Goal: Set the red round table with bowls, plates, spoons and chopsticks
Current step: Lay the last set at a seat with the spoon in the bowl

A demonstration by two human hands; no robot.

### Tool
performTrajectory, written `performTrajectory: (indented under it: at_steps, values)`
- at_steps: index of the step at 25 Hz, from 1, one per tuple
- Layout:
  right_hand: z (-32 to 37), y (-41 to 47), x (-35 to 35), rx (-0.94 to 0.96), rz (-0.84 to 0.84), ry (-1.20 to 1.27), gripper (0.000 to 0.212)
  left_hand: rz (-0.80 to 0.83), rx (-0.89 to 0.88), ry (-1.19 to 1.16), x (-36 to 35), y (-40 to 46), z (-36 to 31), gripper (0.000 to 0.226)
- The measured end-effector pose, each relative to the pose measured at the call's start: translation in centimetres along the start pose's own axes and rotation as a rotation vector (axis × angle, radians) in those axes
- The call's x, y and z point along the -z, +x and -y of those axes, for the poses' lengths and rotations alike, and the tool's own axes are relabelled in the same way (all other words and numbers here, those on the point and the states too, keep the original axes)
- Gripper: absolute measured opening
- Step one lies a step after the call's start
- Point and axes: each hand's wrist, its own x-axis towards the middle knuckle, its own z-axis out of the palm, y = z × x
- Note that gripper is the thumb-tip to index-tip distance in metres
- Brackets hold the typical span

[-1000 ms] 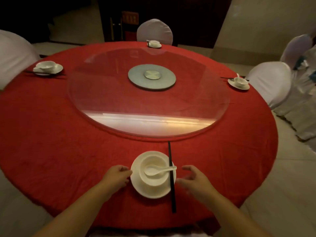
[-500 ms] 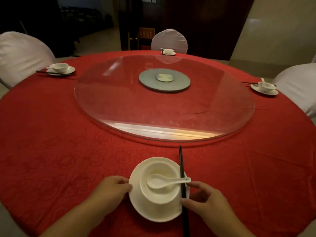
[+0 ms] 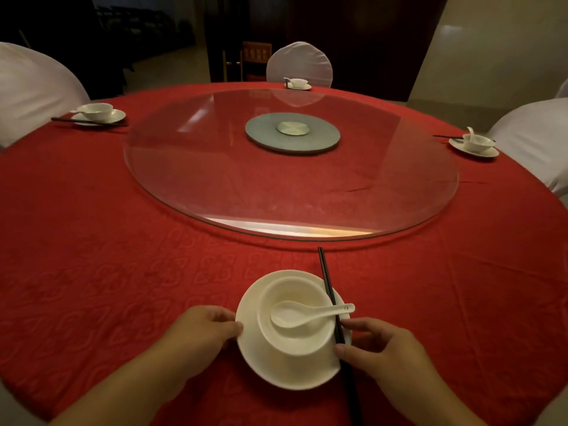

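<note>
Now the right hand [image 3: 390, 361], which hung apart from the setting a second ago, has closed in: its thumb and fingers pinch the black chopsticks [image 3: 333, 305] against the right rim of the near plate [image 3: 249, 342]. The left hand [image 3: 203, 330] grips the plate's left edge. The bowl [image 3: 295, 321] sits on it, the spoon [image 3: 310, 313] inside. This looks like final straightening of the near place. Three other settings lie far left, far and far right around the glass turntable [image 3: 215, 179]; nothing blocks the hands.
</note>
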Motion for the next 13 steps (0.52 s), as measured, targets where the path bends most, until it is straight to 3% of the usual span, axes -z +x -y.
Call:
performTrajectory:
  at_steps: [13]
  values:
    - [0.74,-0.29,-0.93,-0.120,0.021,0.143,0.035,-0.001,-0.026,0.004,0.06,0.62,0.55,0.010]
